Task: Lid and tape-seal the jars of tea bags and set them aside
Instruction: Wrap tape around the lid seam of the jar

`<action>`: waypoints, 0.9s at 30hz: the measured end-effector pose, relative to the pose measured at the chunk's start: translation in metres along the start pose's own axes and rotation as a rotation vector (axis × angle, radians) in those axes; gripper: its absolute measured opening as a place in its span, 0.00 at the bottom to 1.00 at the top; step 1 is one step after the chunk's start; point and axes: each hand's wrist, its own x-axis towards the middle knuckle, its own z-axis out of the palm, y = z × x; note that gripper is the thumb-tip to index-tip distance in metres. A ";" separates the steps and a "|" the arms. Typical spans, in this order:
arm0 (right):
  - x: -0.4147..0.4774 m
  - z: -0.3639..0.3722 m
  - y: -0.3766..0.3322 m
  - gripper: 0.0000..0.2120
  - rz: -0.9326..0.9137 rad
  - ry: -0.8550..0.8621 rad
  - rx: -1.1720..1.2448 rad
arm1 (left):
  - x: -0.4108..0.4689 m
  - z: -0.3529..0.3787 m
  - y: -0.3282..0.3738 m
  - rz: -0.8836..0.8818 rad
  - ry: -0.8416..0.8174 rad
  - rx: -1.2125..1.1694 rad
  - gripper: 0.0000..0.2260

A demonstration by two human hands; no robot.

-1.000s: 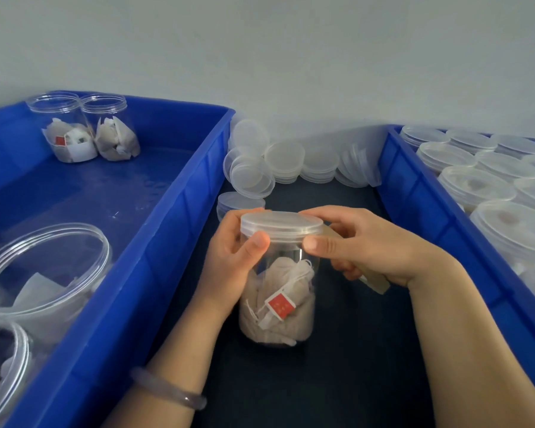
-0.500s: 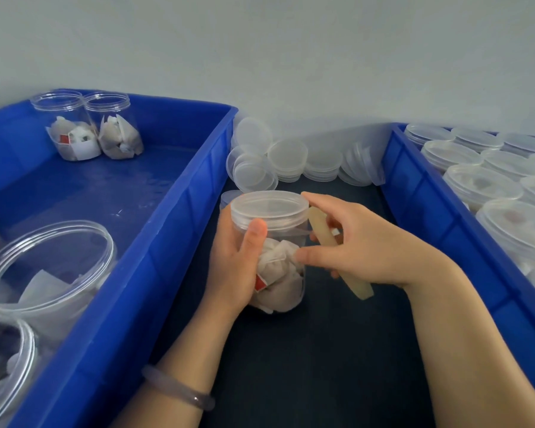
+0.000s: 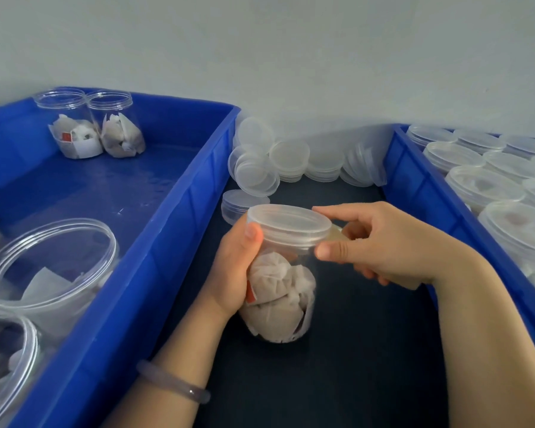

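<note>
Jar: the clear jar (image 3: 286,307) sits dead centre on the dark table (image 3: 352,366), in the lane between the two blue bins. It leans a bit, and honestly I can't tell if its base is fully down or just off the surface.
Contents: stuffed with tea bags (image 3: 272,273), with a little red tag (image 3: 250,294) showing against the left wall of the jar.
Lid: the frosted lid (image 3: 288,225) is on top of the jar mouth. No idea if it's seated all the way.
Left hand: the left hand (image 3: 237,273) is wrapped round the jar body from the left side, thumb up just under the lid rim. Solid grip.
Right hand: the right hand (image 3: 386,245) pinches the lid, forefinger along the far edge and thumb on the near side of the rim, other fingers curled under.
Tape: a tan tape strip (image 3: 336,234) peeks out between that thumb and forefinger right beside the lid, and its other end pokes out below the palm.
Left bin: the left bin (image 3: 167,242) has two open jars (image 3: 90,125) with tea bags in the far corner, plus a couple of big open jars (image 3: 44,267) up close.
Right bin: the right bin (image 3: 414,186) is packed with lidded jars (image 3: 482,186).
Spare lids: a heap of loose lids (image 3: 291,162) sits against the wall between the bins, some stacked, some tipped on edge.
Wrist: pale bangle (image 3: 173,386) on the left wrist.
</note>
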 end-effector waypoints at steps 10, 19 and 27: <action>0.004 0.007 0.003 0.28 -0.025 0.018 0.091 | 0.000 0.003 0.006 0.112 0.203 0.253 0.18; 0.008 0.027 -0.009 0.32 -0.064 0.128 -0.155 | -0.004 0.016 0.002 0.172 0.148 0.282 0.34; -0.006 0.017 -0.022 0.28 -0.083 0.150 -0.194 | 0.001 0.010 0.004 0.118 0.340 0.280 0.24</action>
